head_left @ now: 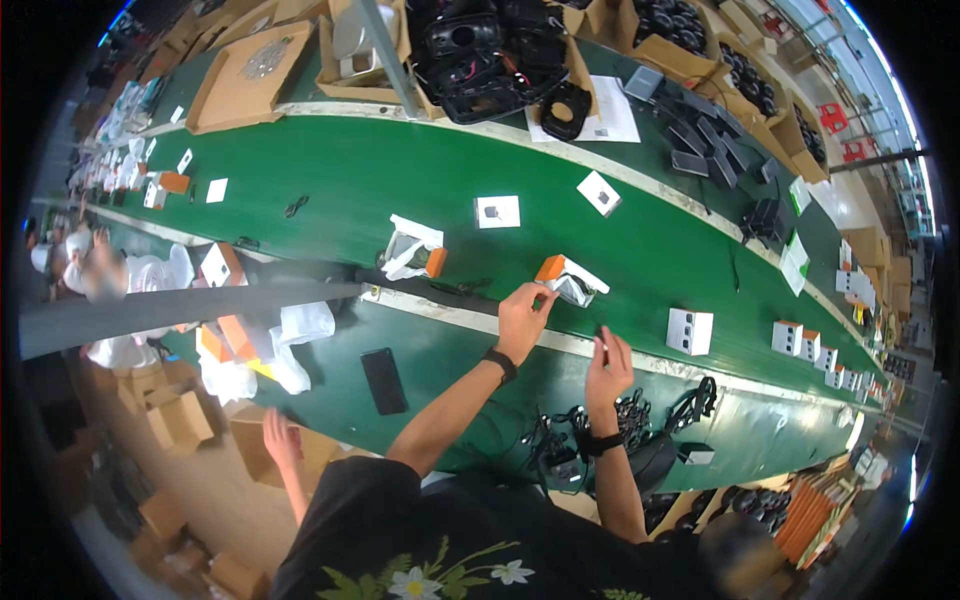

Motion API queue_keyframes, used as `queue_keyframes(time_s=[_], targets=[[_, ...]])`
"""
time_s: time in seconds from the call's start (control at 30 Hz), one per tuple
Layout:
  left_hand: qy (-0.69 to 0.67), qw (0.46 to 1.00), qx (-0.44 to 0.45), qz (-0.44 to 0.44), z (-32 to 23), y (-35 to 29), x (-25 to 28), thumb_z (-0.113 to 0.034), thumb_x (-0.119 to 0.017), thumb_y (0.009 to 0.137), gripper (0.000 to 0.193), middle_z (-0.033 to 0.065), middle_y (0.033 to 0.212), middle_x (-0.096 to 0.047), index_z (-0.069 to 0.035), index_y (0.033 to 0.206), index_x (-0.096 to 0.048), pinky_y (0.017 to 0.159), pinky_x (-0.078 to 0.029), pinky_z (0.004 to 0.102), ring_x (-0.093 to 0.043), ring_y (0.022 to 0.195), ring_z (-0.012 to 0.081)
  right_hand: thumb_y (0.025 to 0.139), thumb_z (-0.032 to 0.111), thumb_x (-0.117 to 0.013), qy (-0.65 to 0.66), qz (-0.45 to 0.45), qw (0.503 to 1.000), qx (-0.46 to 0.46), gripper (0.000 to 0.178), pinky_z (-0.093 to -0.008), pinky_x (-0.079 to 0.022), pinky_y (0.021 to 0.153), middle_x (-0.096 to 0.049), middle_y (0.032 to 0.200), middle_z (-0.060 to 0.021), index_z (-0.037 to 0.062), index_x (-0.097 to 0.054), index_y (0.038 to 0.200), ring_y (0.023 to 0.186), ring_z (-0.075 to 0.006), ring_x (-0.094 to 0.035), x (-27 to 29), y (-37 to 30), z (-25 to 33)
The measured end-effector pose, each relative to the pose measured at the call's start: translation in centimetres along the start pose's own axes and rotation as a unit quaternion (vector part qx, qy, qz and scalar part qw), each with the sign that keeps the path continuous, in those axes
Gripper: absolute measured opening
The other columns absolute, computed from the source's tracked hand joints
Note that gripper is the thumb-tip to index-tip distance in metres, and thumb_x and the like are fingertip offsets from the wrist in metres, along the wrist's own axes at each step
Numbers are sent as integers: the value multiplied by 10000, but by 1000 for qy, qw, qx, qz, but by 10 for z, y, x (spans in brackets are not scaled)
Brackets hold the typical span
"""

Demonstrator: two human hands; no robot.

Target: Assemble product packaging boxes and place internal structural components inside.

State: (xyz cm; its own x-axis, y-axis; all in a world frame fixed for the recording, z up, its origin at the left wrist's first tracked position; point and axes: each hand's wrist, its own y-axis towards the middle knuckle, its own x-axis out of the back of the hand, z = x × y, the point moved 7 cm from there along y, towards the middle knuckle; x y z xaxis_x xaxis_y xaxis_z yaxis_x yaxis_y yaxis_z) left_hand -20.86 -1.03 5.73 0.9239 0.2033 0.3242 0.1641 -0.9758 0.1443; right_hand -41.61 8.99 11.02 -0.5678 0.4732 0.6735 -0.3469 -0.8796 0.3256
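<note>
Black shirt (480, 530) fabric fills the lower edge; beyond it, tangled cables (635, 412) lie on the table (340, 415), and a snagging wristband could drag them. Farther out, the right hand (610, 372) hovers with fingers bent; whether it grips anything cannot be told. The left hand (526, 315) narrows its fingers at the near left corner of an opened box (590, 274), grip unclear; one-sided pressure there could tip it, spilling its contents onto the belt (345, 235).
</note>
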Motion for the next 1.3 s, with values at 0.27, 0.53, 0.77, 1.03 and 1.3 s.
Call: queue_keyframes(time_s=[0.27, 0.53, 0.77, 1.03, 1.3], targets=[[133, 978, -132, 95, -41, 0, -38, -35, -758, 956, 251, 131, 1159, -813, -85, 1201, -777, 807, -636, 438, -769, 986, 342, 898, 11, -786, -120, -24, 980, 159, 245, -411, -626, 706, -740, 1079, -38, 76, -834, 1129, 838, -269, -747, -42, 64, 27], [116, 963, -205, 133, -40, 5, -27, 75, -709, 875, 407, 128, 1234, -798, -64, 1252, -769, 880, -642, 442, -750, 1071, 319, 889, 40, -771, -190, -29, 975, 111, 274, -426, -609, 718, -732, 1108, -6, 101, -833, 1148, 932, -279, -687, -61, 71, 27], [181, 942, -264, 97, -43, 14, -43, 11, -756, 825, 314, 30, 964, -813, -137, 1095, -819, 726, -617, 399, -731, 899, 268, 889, 41, -747, -148, -77, 983, 69, 282, -443, -611, 790, -755, 1157, 1, 102, -840, 1148, 1021, -296, -667, -67, 71, 21], [251, 909, -294, 157, -47, 6, -68, 4, -744, 855, 410, 23, 1069, -811, -139, 1236, -784, 841, -618, 443, -718, 1062, 269, 860, 7, -754, -151, -19, 988, 19, 359, -505, -555, 930, -600, 1336, -168, 18, -824, 1213, 1215, -411, -576, -55, 73, -16], [-49, 975, -67, 206, -39, 44, -72, 33, -809, 913, 436, 118, 1241, -687, -73, 1317, -687, 920, -638, 422, -775, 1153, 291, 954, 26, -736, -49, 2, 996, 77, 561, -516, -540, 1101, -585, 1544, -234, -18, -640, 1505, 1334, -469, -567, -49, 38, -34]])
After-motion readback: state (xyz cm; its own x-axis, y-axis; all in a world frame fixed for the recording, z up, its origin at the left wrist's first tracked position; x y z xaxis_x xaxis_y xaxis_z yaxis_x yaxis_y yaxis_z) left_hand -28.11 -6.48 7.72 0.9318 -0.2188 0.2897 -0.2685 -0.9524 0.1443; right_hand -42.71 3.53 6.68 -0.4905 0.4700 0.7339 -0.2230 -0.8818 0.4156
